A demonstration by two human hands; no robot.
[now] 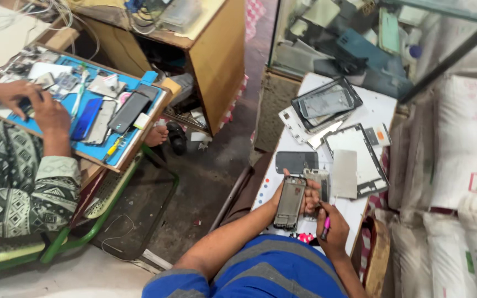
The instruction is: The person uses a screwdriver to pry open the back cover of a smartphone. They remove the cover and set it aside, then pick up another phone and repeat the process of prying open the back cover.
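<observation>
Bare left hand [291,196] grips phone frame [290,202]; right hand [331,226] pinches pink tool [325,227].

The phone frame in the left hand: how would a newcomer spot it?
Start at the white board strewn with phone parts. At its near edge, the left hand holds up the phone frame. Unlike the flat parts behind, it is raised, dark and hollow.

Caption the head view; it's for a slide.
Left hand holds a phone frame; right hand grips a pink tool.
</observation>
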